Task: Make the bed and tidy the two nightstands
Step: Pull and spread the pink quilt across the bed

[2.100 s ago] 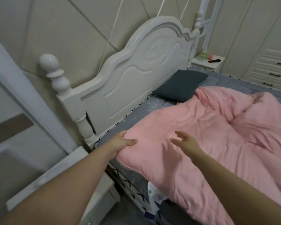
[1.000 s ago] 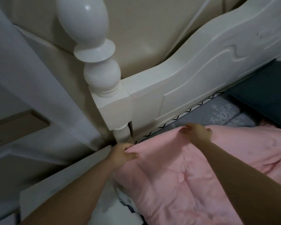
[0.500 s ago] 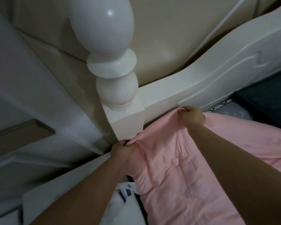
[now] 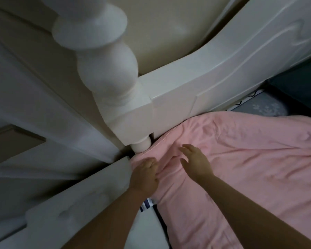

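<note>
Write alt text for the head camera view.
Two hands work a pink quilt at the bed's head corner: the left hand rests on its bunched edge, the right hand is open over it. A white bedpost and headboard rise behind.

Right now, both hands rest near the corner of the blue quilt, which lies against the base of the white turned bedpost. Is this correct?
Not quite: the quilt is pink, not blue. The head view shows it. The rest holds: the left hand and the right hand are at its corner, and that corner lies against the base of the white turned bedpost.
</note>
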